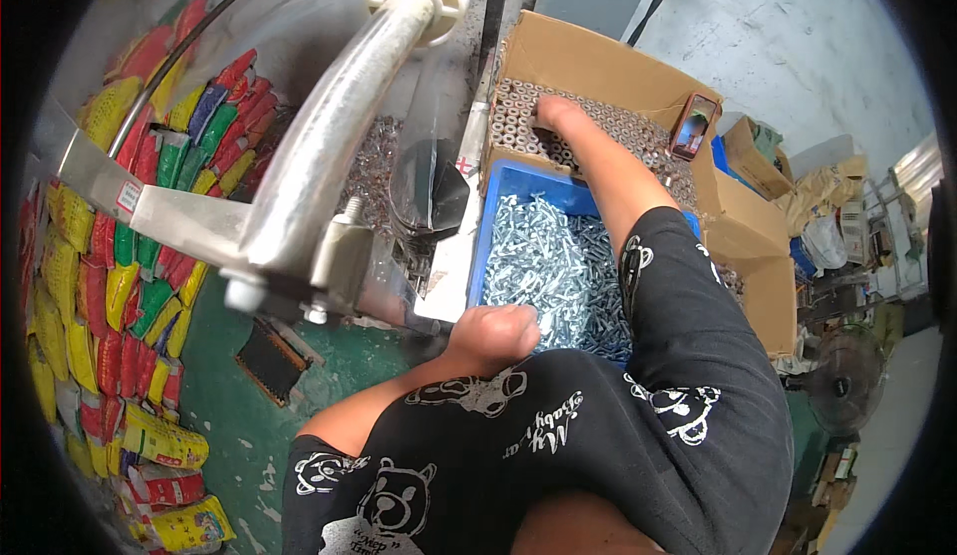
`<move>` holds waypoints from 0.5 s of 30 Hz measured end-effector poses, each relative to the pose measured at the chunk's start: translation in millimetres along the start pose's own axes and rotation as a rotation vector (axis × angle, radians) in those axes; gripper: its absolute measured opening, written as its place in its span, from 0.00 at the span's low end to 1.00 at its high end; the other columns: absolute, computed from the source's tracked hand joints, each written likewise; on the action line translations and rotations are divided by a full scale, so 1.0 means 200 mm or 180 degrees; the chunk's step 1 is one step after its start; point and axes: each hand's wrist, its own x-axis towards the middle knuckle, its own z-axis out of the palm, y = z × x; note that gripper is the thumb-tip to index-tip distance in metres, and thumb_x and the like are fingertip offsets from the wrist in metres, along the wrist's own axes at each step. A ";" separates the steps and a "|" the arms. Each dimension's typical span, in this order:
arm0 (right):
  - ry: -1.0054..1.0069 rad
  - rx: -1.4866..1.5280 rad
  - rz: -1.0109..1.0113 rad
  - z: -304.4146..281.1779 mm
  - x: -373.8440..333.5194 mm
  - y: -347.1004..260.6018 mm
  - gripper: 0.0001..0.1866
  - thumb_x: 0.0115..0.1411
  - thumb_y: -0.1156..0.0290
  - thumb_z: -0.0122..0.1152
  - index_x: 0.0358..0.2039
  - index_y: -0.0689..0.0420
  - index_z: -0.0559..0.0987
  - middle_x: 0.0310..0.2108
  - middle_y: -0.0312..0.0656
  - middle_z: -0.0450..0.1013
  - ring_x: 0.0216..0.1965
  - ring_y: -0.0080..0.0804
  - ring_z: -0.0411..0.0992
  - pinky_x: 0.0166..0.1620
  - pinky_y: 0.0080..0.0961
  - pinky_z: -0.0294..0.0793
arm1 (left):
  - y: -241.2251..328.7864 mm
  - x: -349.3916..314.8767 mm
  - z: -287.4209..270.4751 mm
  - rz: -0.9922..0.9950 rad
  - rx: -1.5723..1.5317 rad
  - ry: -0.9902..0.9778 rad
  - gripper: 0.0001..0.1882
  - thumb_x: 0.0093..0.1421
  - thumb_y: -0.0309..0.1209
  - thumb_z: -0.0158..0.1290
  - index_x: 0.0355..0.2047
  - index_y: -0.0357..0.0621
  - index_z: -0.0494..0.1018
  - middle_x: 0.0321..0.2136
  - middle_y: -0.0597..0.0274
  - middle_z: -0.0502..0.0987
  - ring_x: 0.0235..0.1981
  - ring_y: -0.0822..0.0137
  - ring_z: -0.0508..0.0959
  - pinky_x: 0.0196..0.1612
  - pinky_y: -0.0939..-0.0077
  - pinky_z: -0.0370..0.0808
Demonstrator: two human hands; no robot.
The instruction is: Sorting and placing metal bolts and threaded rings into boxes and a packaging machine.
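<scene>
My left hand (pixel 496 337) is closed in a fist at the near left corner of a blue plastic bin (pixel 482 256). Whatever it may hold is hidden inside the fingers. Loose silvery screw-like metal pieces (pixel 543 266) fill the bin, brighter on the left and darker on the right. My right arm reaches over the bin into an open cardboard box (pixel 608 57). There my right hand (pixel 561 117) is down at the tightly packed rows of small round metal pieces with holes (pixel 515 129). Its fingers are turned away, so their grip does not show.
A phone (pixel 695 127) leans at the box's right side. Overhead at left hangs a shiny metal tube (pixel 339 127) on a bracket. Colourful sacks (pixel 130 286) are piled at left. A second carton (pixel 758 241) and a fan (pixel 845 381) stand at right.
</scene>
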 end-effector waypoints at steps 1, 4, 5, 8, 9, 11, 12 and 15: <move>0.0026 0.0018 0.0008 0.02 -0.01 0.02 0.21 0.55 0.57 0.58 0.43 0.58 0.81 0.45 0.53 0.76 0.49 0.49 0.74 0.51 0.40 0.74 | -0.01 -0.01 0.02 -0.0002 0.0004 0.0045 0.08 0.53 0.27 0.52 0.19 0.45 0.66 0.16 0.55 0.71 0.21 0.51 0.75 0.23 0.55 0.71; 0.0363 0.0181 0.0060 0.06 -0.08 0.04 0.24 0.55 0.55 0.59 0.46 0.59 0.78 0.47 0.56 0.75 0.50 0.50 0.73 0.52 0.39 0.73 | -0.01 0.00 0.01 -0.0046 -0.0020 0.0101 0.09 0.54 0.28 0.52 0.18 0.45 0.67 0.16 0.54 0.72 0.20 0.50 0.76 0.24 0.55 0.72; 0.0549 0.0451 0.0122 0.05 -0.12 0.04 0.25 0.55 0.54 0.60 0.47 0.59 0.76 0.47 0.57 0.74 0.51 0.51 0.72 0.53 0.40 0.72 | 0.00 0.00 0.00 -0.0056 0.0024 0.0031 0.05 0.54 0.29 0.52 0.22 0.45 0.71 0.18 0.54 0.73 0.21 0.51 0.77 0.25 0.57 0.73; 0.0778 0.1015 0.0320 -0.02 -0.23 0.00 0.25 0.57 0.51 0.62 0.44 0.61 0.76 0.47 0.55 0.74 0.51 0.51 0.72 0.53 0.39 0.71 | 0.02 0.00 -0.01 -0.0151 0.0102 -0.0094 0.04 0.54 0.30 0.53 0.24 0.45 0.74 0.19 0.54 0.75 0.23 0.52 0.78 0.26 0.58 0.75; 0.1261 0.1495 -0.0008 -0.05 -0.31 -0.07 0.25 0.56 0.53 0.62 0.45 0.61 0.76 0.47 0.55 0.75 0.50 0.48 0.73 0.52 0.38 0.71 | 0.03 -0.01 -0.02 -0.0260 0.0137 -0.0148 0.05 0.55 0.30 0.52 0.24 0.44 0.74 0.19 0.53 0.75 0.23 0.51 0.77 0.27 0.57 0.74; 0.1336 0.2416 -0.0681 -0.12 -0.51 -0.24 0.24 0.56 0.55 0.64 0.45 0.62 0.77 0.41 0.53 0.77 0.44 0.41 0.76 0.47 0.35 0.74 | 0.04 -0.01 -0.03 -0.0342 0.0161 -0.0128 0.06 0.55 0.31 0.51 0.24 0.44 0.74 0.19 0.53 0.75 0.23 0.51 0.77 0.27 0.56 0.74; 0.0922 0.2835 -0.1019 -0.15 -0.62 -0.35 0.24 0.56 0.56 0.65 0.44 0.63 0.77 0.36 0.51 0.78 0.39 0.37 0.77 0.42 0.32 0.76 | 0.05 -0.01 -0.03 -0.0372 0.0157 -0.0140 0.07 0.56 0.31 0.51 0.23 0.44 0.74 0.19 0.52 0.75 0.23 0.50 0.77 0.28 0.56 0.74; -0.0308 0.3947 -0.0964 -0.10 -0.74 -0.64 0.21 0.56 0.59 0.64 0.42 0.64 0.78 0.23 0.40 0.73 0.17 0.27 0.69 0.20 0.27 0.68 | 0.06 0.01 -0.01 -0.0444 0.0259 -0.0282 0.09 0.56 0.33 0.50 0.23 0.43 0.74 0.20 0.51 0.75 0.24 0.48 0.77 0.29 0.54 0.74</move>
